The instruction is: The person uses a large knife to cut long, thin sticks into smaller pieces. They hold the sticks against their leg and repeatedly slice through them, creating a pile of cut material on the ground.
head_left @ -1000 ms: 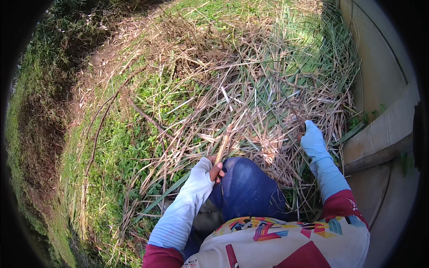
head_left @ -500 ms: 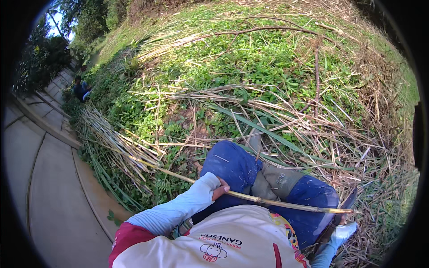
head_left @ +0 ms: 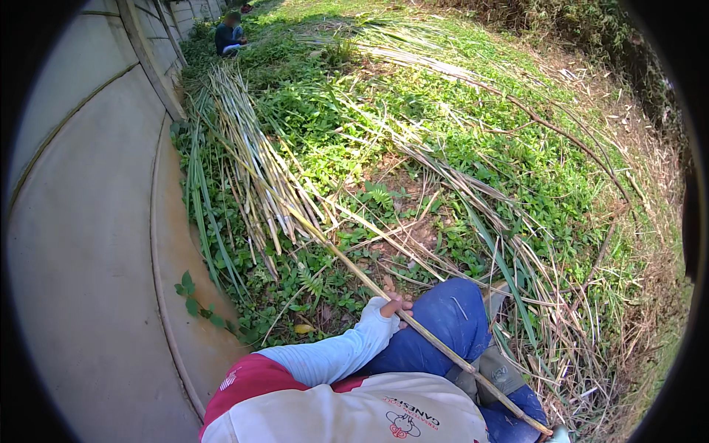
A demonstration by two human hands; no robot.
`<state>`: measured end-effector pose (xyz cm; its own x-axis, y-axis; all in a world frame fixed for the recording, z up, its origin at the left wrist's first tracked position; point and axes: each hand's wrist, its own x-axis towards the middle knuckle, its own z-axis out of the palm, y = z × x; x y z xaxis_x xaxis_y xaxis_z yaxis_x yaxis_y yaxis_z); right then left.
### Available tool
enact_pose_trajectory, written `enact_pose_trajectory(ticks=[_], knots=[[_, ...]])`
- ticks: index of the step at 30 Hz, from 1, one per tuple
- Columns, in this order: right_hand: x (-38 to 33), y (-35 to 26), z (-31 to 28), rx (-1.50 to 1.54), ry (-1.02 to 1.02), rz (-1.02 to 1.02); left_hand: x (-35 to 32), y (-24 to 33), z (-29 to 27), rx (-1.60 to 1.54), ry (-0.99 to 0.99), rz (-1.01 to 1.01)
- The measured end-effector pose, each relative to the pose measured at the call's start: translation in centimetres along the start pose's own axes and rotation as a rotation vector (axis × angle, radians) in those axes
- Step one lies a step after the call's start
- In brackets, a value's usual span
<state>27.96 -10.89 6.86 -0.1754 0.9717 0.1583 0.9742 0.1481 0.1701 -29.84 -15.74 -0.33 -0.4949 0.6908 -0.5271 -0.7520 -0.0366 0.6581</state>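
A long, thin yellowish cane stalk (head_left: pixel 354 267) runs diagonally from the pile at upper left, across my lap, to the lower right. My left hand (head_left: pixel 396 304) holds it loosely above my knee, some fingers stretched out beneath it. Of my right hand (head_left: pixel 559 434) only a pale blue patch shows by the stalk's lower end; its fingers are hidden. A pile of similar cut stalks (head_left: pixel 258 155) lies on the plants ahead of my left hand, and the held stalk's far part overlaps it.
A concrete wall (head_left: pixel 96 192) rises along the left. Dry stalks and long leaves (head_left: pixel 487 199) litter the green plants at right, with a bent branch (head_left: pixel 546 127) beyond. Another person (head_left: pixel 230 37) sits far off beside the wall.
My view has turned left, so the pile and wall show more fully. The held stalk now slants more steeply. My left hand's fingers look looser, and my right hand has nearly left the view.
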Motion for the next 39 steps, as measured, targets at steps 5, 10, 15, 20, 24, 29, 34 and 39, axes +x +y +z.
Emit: enact_pose_trajectory(ticks=[5, 10, 15, 20, 24, 29, 34, 39], knots=[[0.4, -1.6, -0.4, 0.056, 0.018, 0.006, 0.8, 1.6, 3.0, 0.288, -0.291, 0.218], [4.5, -5.3, -0.6, 0.081, 0.003, -0.053, 1.2, 9.1, 7.4, 0.224, -0.464, 0.498], [11.2, -15.0, 5.0, 0.644, 0.216, -0.08, 7.1, 20.4, 7.5, 0.084, -0.553, 0.635], [15.0, -37.4, -8.3, 0.692, 0.109, -0.662, 7.5, 17.3, 5.0, -0.275, -0.559, 0.266], [13.9, -42.9, -12.4, 0.791, -0.217, -0.995, 9.3, 17.9, -2.0, -0.371, -0.045, 0.352], [12.3, -35.6, -0.6, 0.673, -0.201, -1.09, 17.9, 15.5, -19.0, -0.073, 0.602, 0.296], [9.1, -29.3, 5.4, 0.99, -0.247, -0.507, 17.3, 11.3, -24.8, 0.798, 1.08, 0.213], [6.7, -24.8, 11.1, 0.952, -0.333, -0.431, 16.3, 15.5, -22.2, 0.766, 1.066, 0.513]])
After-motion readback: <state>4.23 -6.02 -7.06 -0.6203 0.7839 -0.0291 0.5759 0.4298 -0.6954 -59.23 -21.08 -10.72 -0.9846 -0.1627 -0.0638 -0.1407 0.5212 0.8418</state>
